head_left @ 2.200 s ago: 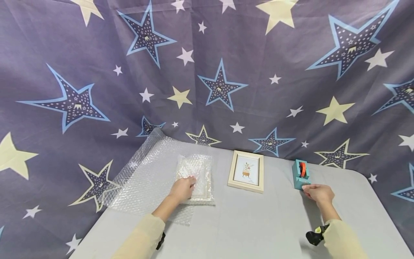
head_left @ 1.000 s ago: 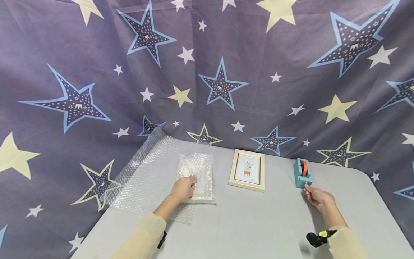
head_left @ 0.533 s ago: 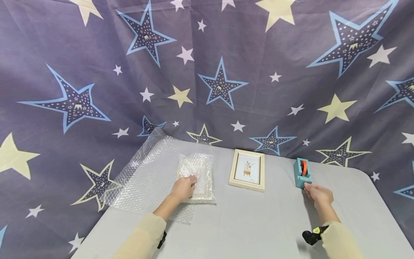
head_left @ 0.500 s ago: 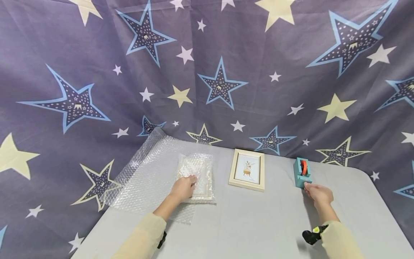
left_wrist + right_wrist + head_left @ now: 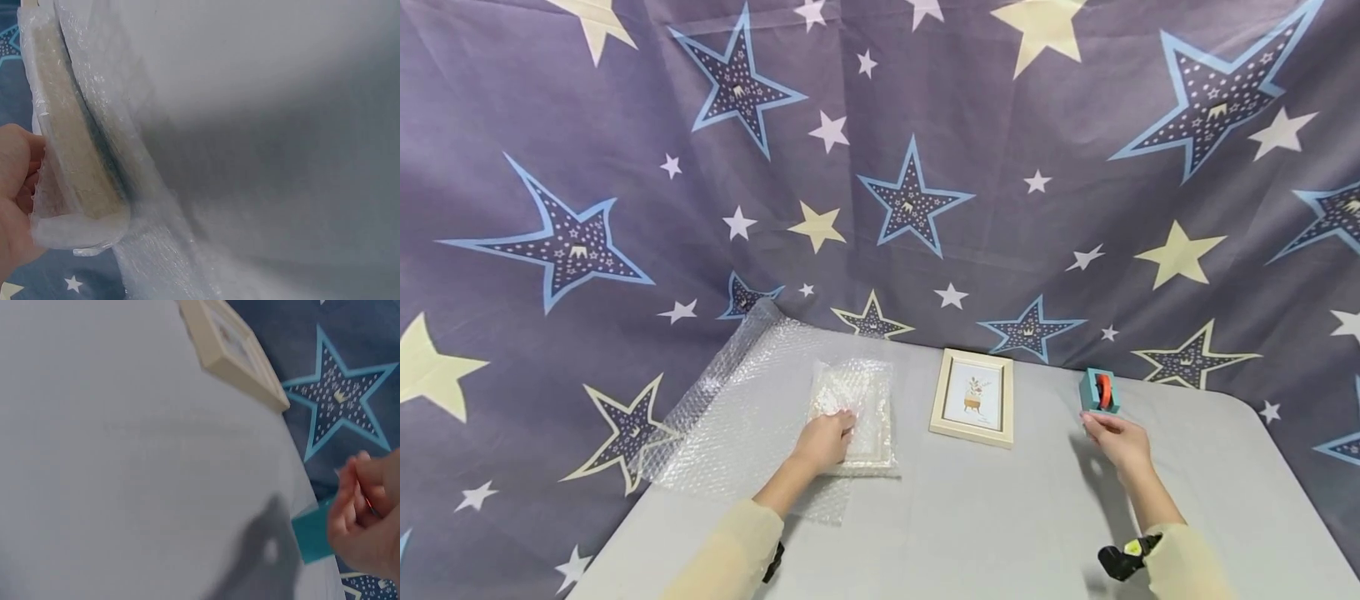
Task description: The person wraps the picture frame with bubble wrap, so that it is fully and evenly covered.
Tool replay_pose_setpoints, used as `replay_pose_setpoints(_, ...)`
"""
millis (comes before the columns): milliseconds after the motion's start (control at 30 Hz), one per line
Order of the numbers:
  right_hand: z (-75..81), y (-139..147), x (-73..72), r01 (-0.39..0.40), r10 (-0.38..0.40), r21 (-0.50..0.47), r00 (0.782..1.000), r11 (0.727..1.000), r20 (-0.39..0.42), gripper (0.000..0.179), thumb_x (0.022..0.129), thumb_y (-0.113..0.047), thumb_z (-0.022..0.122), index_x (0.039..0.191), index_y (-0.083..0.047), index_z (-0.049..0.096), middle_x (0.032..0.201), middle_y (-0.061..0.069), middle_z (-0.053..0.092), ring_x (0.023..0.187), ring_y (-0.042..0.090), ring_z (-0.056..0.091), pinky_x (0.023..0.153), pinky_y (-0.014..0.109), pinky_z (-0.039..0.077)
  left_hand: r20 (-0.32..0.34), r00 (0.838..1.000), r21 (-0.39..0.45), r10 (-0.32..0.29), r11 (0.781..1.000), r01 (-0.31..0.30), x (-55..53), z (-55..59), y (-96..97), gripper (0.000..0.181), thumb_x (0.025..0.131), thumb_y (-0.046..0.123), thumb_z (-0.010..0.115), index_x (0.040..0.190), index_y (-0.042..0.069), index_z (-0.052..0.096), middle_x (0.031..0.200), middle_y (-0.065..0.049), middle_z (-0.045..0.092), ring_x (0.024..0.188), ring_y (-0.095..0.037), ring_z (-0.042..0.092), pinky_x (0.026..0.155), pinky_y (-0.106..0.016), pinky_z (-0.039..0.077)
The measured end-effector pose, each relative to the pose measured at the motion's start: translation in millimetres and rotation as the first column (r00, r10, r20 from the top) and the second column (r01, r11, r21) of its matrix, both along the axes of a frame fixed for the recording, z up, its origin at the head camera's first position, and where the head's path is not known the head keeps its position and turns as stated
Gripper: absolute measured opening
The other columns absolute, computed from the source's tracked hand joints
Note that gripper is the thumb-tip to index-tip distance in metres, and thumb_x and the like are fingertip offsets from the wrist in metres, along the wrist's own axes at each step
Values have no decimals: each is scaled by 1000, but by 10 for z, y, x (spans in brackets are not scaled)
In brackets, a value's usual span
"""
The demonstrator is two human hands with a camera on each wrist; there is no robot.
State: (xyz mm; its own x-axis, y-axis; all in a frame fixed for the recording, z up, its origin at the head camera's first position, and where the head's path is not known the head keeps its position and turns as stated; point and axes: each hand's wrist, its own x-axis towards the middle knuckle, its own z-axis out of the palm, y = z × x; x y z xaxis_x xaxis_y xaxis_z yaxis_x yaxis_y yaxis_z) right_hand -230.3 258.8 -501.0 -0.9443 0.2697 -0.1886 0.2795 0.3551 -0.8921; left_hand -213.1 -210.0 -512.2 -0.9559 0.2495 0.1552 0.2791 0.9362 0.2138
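Note:
A picture frame wrapped in bubble wrap (image 5: 874,421) lies left of centre on the table. My left hand (image 5: 823,438) holds the parcel at its left part, its fingers curled against the wrap in the left wrist view. Under the parcel, more bubble wrap (image 5: 722,450) spreads out to a roll at the back left. On the right, my right hand (image 5: 1118,440) is in front of a teal tape dispenser (image 5: 1088,386) with an orange core. Thumb and finger pinch together, with a small clear bit of tape (image 5: 338,472) showing at the tips in the right wrist view.
An unwrapped light wooden picture frame (image 5: 934,404) with a plant drawing lies between the hands, near the back edge. The pale grey table (image 5: 985,517) meets a dark, star-printed cloth (image 5: 925,108) behind it.
My right hand has moved left and slightly up from the dispenser's front end, and now covers that end in the head view. The left hand has kept its hold on the wrapped frame.

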Motion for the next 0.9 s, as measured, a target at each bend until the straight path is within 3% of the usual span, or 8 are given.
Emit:
replay_pose_setpoints(100, 30, -79, -25, -173, 173, -166, 985, 971, -14, 33, 92, -29, 65, 122, -15, 67, 78, -29, 64, 76, -7, 59, 73, 14, 54, -6, 1000, 5, 0, 1000, 0, -4, 6, -3, 27, 90, 13, 63, 116, 6, 68, 125, -14, 66, 117, -32, 63, 99, -45, 53)
replay_pose_setpoints(167, 23, -153, -29, -238, 238, -241, 971, 941, -31, 26, 92, -24, 65, 118, -22, 68, 83, -28, 65, 78, -6, 59, 73, 14, 53, -3, 1000, 9, -2, 1000, 2, -4, 6, -4, 28, 90, 14, 63, 117, 6, 67, 125, -14, 66, 117, -32, 63, 99, -45, 53)
replay_pose_setpoints(233, 3, -252, -28, -273, 271, -281, 961, 920, -48, 29, 92, -19, 65, 121, -19, 66, 83, -27, 66, 77, -7, 59, 71, 14, 52, 9, 1000, 10, -3, 1000, 3, -1, 3, -6, 28, 91, 14, 62, 117, 6, 67, 126, -14, 66, 118, -32, 63, 99, -45, 53)
replay_pose_setpoints(433, -69, -606, -70, -308, 299, -231, 951, 923, -73, 53, 89, -15, 68, 134, 7, 50, 85, -19, 72, 79, -9, 63, 75, 11, 52, 10, 1000, 1, 5, 1000, -5, 3, 2, -8, 30, 90, 15, 63, 118, 7, 67, 126, -13, 66, 118, -31, 63, 99, -44, 52)
replay_pose_setpoints(567, -85, -858, -122, -291, 282, -210, 957, 933, -72, 49, 87, -11, 69, 131, 7, 54, 91, -7, 76, 79, -7, 66, 77, 13, 54, 10, 1000, -2, 8, 1000, -8, -2, 9, -10, 31, 90, 15, 63, 119, 7, 67, 127, -12, 66, 119, -30, 63, 100, -44, 52)
replay_pose_setpoints(733, -88, -1171, -154, -279, 263, -223, 960, 934, -97, 43, 85, -8, 71, 124, 7, 60, 83, -7, 76, 73, -7, 65, 70, 10, 54, 4, 1000, -8, 1, 1000, -1, -7, -3, -16, 31, 90, 15, 63, 119, 7, 67, 127, -12, 65, 119, -30, 63, 100, -43, 52)
replay_pose_setpoints(900, -114, -1460, -178, -327, 292, -220, 940, 919, -175, 39, 83, -5, 72, 118, 8, 63, 89, 4, 77, 71, -7, 66, 69, 10, 55, -2, 1000, 6, 3, 1000, -3, 9, -22, -7, 31, 90, 14, 63, 120, 6, 67, 126, -13, 66, 118, -30, 63, 100, -43, 52)
